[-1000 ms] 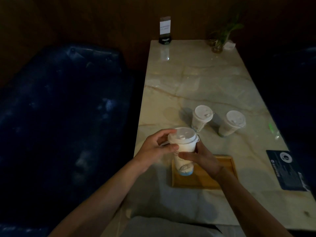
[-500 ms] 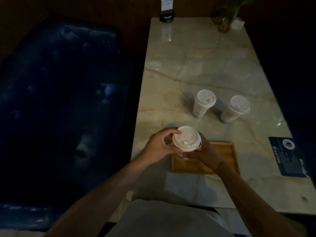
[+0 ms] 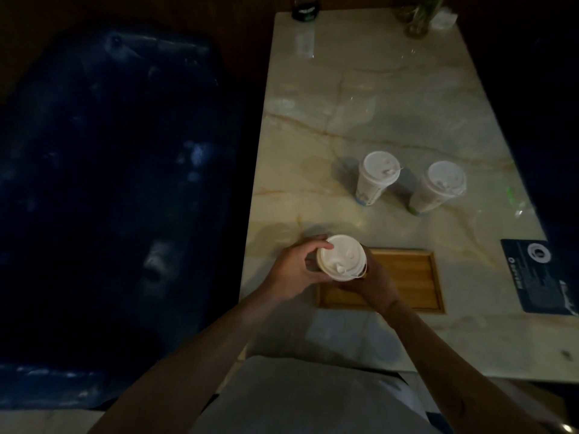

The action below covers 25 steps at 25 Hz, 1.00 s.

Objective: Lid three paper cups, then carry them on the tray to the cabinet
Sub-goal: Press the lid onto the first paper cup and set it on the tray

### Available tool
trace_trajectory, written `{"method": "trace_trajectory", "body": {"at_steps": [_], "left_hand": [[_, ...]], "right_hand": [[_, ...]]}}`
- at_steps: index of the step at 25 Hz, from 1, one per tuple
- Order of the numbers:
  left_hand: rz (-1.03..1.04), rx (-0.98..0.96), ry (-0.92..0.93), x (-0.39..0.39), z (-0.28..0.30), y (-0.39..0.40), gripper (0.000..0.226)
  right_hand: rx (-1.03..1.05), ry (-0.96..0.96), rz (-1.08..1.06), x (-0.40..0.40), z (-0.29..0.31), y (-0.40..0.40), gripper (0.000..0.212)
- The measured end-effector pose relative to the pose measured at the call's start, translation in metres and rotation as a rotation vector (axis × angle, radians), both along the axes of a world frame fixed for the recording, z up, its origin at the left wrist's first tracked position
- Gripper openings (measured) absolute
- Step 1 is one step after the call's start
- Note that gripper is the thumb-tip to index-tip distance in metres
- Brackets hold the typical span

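Note:
A paper cup with a white lid [image 3: 341,256] is held between both hands over the left end of the wooden tray [image 3: 413,281]. My left hand [image 3: 296,267] grips the lid's left rim, its fingertips on top. My right hand [image 3: 372,281] wraps the cup's right side from below; the cup's body is mostly hidden under the lid. Two more lidded paper cups stand on the marble table beyond the tray, one [image 3: 376,178] to the left and one [image 3: 437,187] to the right, close together but apart.
The marble table [image 3: 376,89] runs away from me. A dark card [image 3: 539,277] lies at its right edge. A black sign holder [image 3: 305,9] and a glass vase with a plant [image 3: 418,18] stand at the far end. A dark blue seat [image 3: 109,183] fills the left.
The view has tilted down so I look onto the lid from above. Both hands still hold the cup, which sits lower over the tray's left end.

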<state>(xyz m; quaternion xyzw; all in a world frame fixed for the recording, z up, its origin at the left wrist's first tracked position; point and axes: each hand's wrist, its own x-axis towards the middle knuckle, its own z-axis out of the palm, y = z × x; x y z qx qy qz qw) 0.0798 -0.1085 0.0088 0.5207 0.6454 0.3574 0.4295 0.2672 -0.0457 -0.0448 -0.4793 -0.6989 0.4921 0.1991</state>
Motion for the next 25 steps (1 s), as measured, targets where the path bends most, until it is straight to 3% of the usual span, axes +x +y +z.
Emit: {"method": "trace_trajectory", "body": {"at_steps": [17,21,25], "left_hand": [[-0.068,0.010,0.200,-0.004,0.001,-0.002,0.060],[-0.062,-0.016,0.181,-0.004,-0.002,-0.004,0.073],[-0.069,-0.076,0.195,-0.004,-0.012,-0.007,0.100]], "right_hand": [[0.063,-0.047,0.134,-0.001,0.008,-0.003,0.083],[0.039,-0.008,0.127,-0.002,0.009,-0.005,0.082],[-0.003,0.023,0.056,0.003,0.007,-0.009,0.086]]}}
